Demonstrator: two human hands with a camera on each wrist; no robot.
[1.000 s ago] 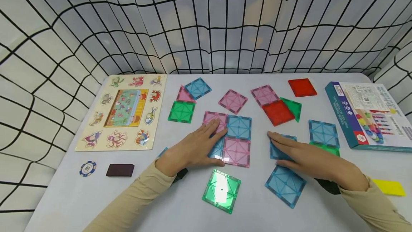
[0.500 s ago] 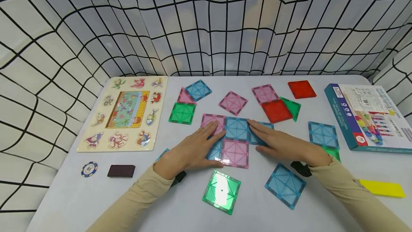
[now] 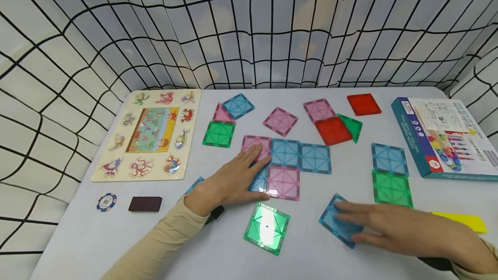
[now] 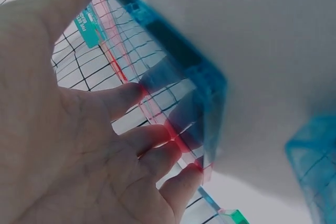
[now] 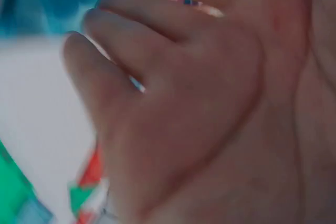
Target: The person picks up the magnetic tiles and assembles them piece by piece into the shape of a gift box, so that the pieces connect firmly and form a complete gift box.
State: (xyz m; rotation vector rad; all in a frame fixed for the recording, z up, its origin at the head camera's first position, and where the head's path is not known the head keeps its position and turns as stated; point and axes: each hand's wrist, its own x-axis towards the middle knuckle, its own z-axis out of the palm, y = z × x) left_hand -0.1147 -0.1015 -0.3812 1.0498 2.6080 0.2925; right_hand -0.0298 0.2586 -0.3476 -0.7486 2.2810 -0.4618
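Note:
Flat on the table, a pink tile [image 3: 253, 141] and a blue tile [image 3: 257, 181] lie partly under my left hand [image 3: 229, 178], whose spread fingers rest on them. They join another blue tile [image 3: 285, 152] and a pink tile [image 3: 283, 183] in a square block of translucent magnetic tiles. A further blue tile [image 3: 315, 158] adjoins the block's upper right side. My right hand [image 3: 408, 230] stretches its fingers over a separate, turned blue tile [image 3: 335, 219] at the lower right; whether they touch it cannot be told. In the right wrist view its fingers [image 5: 121, 51] are extended.
Nearer me lies a shiny green tile [image 3: 266, 228]. Pink, red, green and blue tiles are scattered behind the block. A blue tile [image 3: 390, 159] and green tile [image 3: 392, 188] stand right, beside a box [image 3: 447, 137]. At left are an animal puzzle board [image 3: 145, 172], chip [image 3: 106, 202] and dark block [image 3: 145, 204].
My right hand slid a blue tile leftward against the block's right side, let go of it, and moved back to the lower right over another blue tile. My left hand stayed on the block.

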